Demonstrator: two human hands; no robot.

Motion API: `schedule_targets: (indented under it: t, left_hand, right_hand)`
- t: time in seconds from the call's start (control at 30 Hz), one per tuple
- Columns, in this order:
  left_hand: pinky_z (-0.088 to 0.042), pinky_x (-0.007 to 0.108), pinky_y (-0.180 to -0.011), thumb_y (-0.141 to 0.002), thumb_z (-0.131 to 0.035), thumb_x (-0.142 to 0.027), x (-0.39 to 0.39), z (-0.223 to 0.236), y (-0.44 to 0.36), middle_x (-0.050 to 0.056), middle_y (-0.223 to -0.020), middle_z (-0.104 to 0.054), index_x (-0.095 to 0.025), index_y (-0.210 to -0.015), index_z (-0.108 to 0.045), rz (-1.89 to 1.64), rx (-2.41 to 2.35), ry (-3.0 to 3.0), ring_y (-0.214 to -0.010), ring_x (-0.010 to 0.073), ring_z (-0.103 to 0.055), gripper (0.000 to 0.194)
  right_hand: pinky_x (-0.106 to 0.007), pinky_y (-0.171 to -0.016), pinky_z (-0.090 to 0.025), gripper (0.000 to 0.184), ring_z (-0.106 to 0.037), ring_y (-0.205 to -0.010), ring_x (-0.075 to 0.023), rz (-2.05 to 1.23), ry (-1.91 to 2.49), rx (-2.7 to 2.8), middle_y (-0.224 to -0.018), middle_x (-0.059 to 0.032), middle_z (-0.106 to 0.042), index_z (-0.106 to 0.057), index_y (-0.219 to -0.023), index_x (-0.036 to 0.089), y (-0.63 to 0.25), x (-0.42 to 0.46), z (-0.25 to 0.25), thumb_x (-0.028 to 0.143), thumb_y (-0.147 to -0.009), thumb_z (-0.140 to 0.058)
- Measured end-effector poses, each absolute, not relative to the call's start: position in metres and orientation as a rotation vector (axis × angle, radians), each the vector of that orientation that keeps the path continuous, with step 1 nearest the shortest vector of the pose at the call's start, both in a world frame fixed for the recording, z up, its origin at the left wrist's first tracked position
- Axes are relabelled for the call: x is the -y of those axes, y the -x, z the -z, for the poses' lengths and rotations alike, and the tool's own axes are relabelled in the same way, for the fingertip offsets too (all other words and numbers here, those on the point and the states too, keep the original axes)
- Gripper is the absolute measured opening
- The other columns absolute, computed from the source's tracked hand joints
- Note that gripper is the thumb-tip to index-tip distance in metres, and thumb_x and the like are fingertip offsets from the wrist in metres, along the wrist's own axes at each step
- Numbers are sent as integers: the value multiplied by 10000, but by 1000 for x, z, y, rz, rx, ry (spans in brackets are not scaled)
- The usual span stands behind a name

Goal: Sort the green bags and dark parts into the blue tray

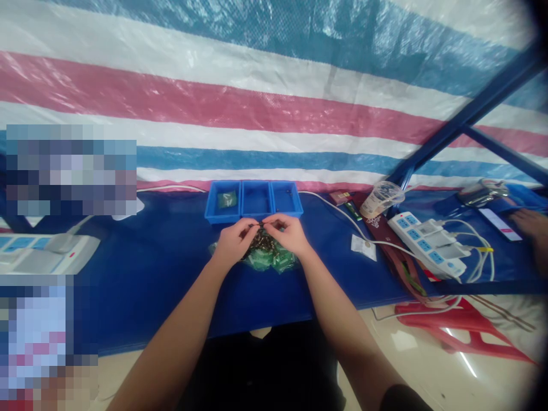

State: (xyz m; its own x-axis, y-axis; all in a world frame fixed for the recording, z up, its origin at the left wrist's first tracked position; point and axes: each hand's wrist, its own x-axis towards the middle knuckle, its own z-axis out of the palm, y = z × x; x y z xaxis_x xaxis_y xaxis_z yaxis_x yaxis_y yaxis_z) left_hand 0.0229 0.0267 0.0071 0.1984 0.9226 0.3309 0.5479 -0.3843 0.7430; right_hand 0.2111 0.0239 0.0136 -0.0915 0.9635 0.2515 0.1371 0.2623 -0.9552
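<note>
My left hand point(237, 240) and my right hand point(286, 231) meet fingertip to fingertip, thumbs and forefingers pinched together. Whatever sits between the fingertips is too small to make out. Just beneath them lies a heap of small brownish metal-looking pieces point(264, 242) on crumpled green plastic bags point(274, 260). Right behind my hands stands a blue tray point(223, 218) with three compartments. Its left compartment holds a small green packet point(227, 199). A few tiny specks show in the right one.
Toward the right are a clear plastic cup point(383, 197), a small white packet point(363, 248), a dark red strap-like item point(381, 231) and a power strip point(423, 242) with cables. Another power strip point(81, 254) lies left. A co-worker's hand point(531, 222) and a phone point(500, 224) appear far right.
</note>
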Motion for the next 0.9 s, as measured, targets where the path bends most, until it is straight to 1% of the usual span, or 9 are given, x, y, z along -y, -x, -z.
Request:
schedule_targets:
  t: [0.23,0.43,0.6,0.83,0.9]
  left_hand:
    - [-432,219,-611,-925,-500,-451,-25,-10,-21,-21,-699,-656,-209,-929,-680,-1006,-1332,-2076,-592,108,-567,302]
    - [-446,208,-629,-889,-570,-444,-25,-9,-22,-28,-697,-654,-222,-1047,-679,-1057,-1369,-2037,-579,99,-558,294]
    - [-442,201,-623,-901,-550,-423,-26,-8,-23,-29,-687,-653,-217,-970,-694,-1060,-1364,-2039,-577,94,-555,261]
    - [-447,215,-638,-925,-508,-458,-26,-10,-22,-16,-755,-688,-218,-969,-690,-1014,-1375,-2031,-609,105,-587,304]
    - [-452,214,-644,-915,-528,-459,-26,-9,-22,-17,-753,-689,-224,-1012,-691,-1023,-1372,-2030,-607,105,-588,301]
  right_hand:
    - [-274,-631,-505,204,-661,-689,-148,-994,1089,1515,-790,-45,-731,-716,-917,181,-210,-23,-15,348,-805,-683]
    - [-266,-612,-492,192,-647,-664,-140,-960,1105,1495,-768,-39,-723,-718,-903,181,-211,-23,-15,341,-803,-684]
    - [-264,-616,-492,198,-651,-679,-142,-961,1112,1513,-783,-45,-728,-723,-909,179,-212,-23,-15,343,-806,-680]
    - [-270,-632,-497,192,-658,-687,-142,-972,1087,1529,-803,-44,-732,-719,-925,185,-211,-23,-14,329,-804,-681]
    - [-267,-622,-493,188,-658,-684,-142,-970,1092,1519,-795,-44,-732,-720,-917,185,-211,-23,-14,329,-802,-683]
